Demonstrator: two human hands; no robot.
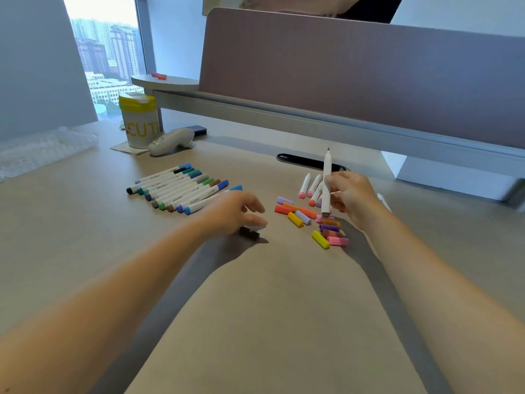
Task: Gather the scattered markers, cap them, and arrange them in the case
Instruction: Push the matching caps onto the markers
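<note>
Our right hand (350,196) pinched a slim white marker (326,183) upright, its dark tip bare at the top and its lower end just over the loose caps (309,220). Those caps were short, matte plastic stubs in orange, yellow, lilac, purple and pink, scattered on the smooth tan counter (255,308). Our left hand (235,209) hovered with fingers spread and relaxed above a dark cap (249,233). To the far left lay a tidy row of capped markers (181,189), white barrels printed "marker". A few uncapped markers (311,187) lay behind our right hand. Further back stood a white tub (139,120) with a yellow lid, lettered "CUT", and a clear, bumpy plastic case (42,149) at far left.
</note>
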